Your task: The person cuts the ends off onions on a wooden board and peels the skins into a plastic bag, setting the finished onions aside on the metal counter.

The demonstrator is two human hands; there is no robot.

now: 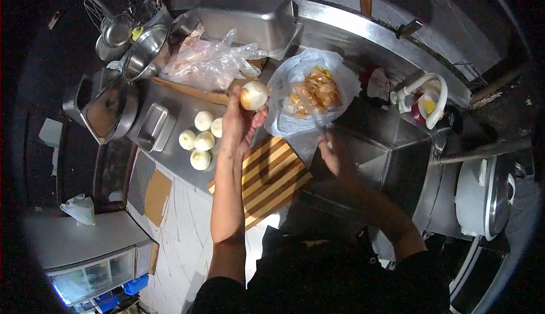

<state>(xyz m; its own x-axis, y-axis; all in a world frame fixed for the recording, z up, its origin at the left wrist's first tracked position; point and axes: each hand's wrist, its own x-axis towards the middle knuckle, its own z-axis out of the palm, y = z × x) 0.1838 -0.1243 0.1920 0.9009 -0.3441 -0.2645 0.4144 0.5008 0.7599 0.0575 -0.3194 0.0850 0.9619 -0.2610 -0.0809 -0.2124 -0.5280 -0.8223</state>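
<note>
My left hand (237, 122) is closed around a white onion (254, 96) with a brown patch on its side, held above the counter. My right hand (329, 154) is lower and to the right, its fingers closed on what looks like a knife, whose thin grey blade is blurred and hard to make out. Several peeled onions (203, 141) sit on the metal counter left of my left forearm. Beyond my right hand, a white plastic bag (278, 109) lies spread out with brown onion skins (318, 93) heaped in it. A striped wooden cutting board (273, 180) lies between my arms.
A sink (369, 166) with a white faucet (441, 101) is on the right. Behind the onions stand a clear plastic bag (213, 64) in a cardboard box and a large metal pan (247, 19). A small metal tray (156, 126) and steel bowls (146, 55) are left.
</note>
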